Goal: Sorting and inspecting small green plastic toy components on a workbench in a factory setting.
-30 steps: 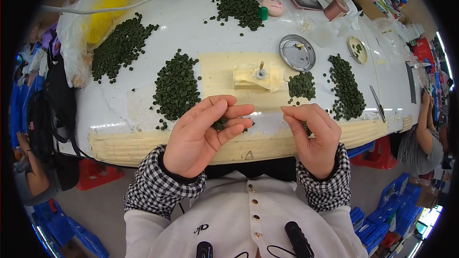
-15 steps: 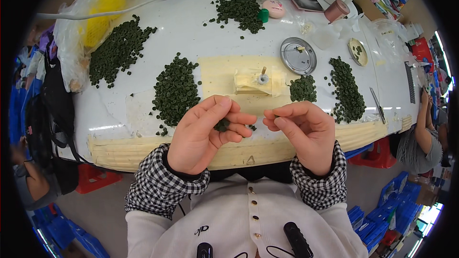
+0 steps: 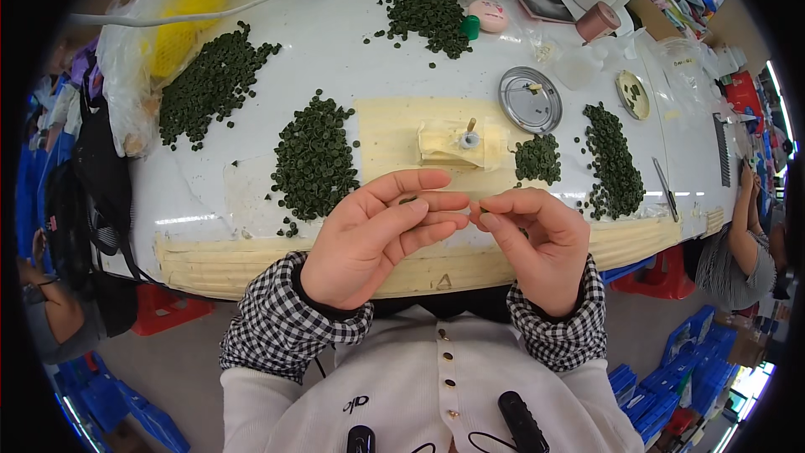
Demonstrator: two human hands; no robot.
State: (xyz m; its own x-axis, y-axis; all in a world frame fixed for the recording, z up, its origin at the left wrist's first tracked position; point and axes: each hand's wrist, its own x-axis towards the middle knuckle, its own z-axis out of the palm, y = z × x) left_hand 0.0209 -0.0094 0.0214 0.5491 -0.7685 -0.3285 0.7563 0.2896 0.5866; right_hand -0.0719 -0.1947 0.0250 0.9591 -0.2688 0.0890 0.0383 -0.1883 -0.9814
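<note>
My left hand (image 3: 369, 239) is closed, palm turned up, its thumb pressing a small dark green round piece (image 3: 408, 200) against the fingers. Facing it, my right hand (image 3: 549, 239) pinches another small green piece between thumb and forefinger, and a bit of green also shows among its curled fingers. The fingertips of both hands almost meet above the table's near edge. Just beyond them is a cream taped block (image 3: 436, 144) with a short upright peg (image 3: 471, 126). To its left spreads a large pile of dark green round pieces (image 3: 314, 159); a smaller pile (image 3: 537, 158) sits to its right.
More green piles lie far left (image 3: 214, 84), at the back (image 3: 429, 21) and right (image 3: 612, 159). A round metal tin lid (image 3: 530, 101), a small cream dish (image 3: 631, 95) and a pen-like tool (image 3: 665, 188) rest at right. A plastic bag (image 3: 126, 75) stands left.
My left fingers have straightened and shifted toward the right hand, and the green piece now shows under the thumb. My right hand has stayed nearly in place, still pinching.
</note>
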